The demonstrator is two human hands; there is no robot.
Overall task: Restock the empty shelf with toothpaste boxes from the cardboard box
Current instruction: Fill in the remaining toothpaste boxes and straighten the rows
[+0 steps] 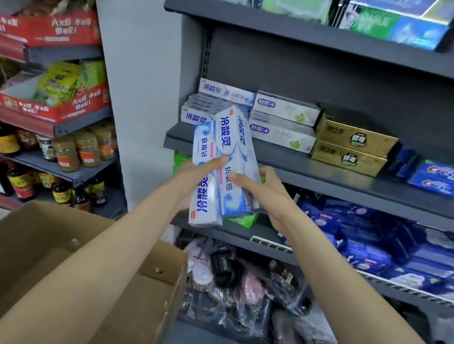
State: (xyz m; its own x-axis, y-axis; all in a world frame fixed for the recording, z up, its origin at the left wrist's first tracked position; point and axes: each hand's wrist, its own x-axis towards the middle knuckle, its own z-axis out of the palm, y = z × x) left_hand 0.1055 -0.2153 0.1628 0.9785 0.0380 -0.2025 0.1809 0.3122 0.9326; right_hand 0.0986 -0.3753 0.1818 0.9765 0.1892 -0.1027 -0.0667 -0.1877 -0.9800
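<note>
Shop aisle, dark grey metal shelving w/ a pale wall strip between two racks. Middle shelf [329, 178] carries stock already: white/blue toothpaste boxes [215, 107] stacked at its left end, white-green boxes [285, 122] just beside them, two gold boxes [353, 145] next, then blue Crest packs [439, 179] further right. Shelf above holds green/blue packs, blurred. Lower shelves: blue wrapped packs, plus dark bagged items at the bottom. Left rack has jars, sauce bottles, red display trays w/ snack bags.

Cardboard box [46, 279] open at lower left, under the left forearm; inside can't be seen well.

Both hands raised in front of the middle shelf's left end. Left hand [195, 177] grip: fingers wrapped round a held toothpaste box [204, 197], upright. Right hand [262, 191] grip: thumb and fingers clasp a second held box [235, 156], upright, slightly tilted, overlapping and touching the first. Both boxes are below/in front of the shelf edge, not resting on it.
</note>
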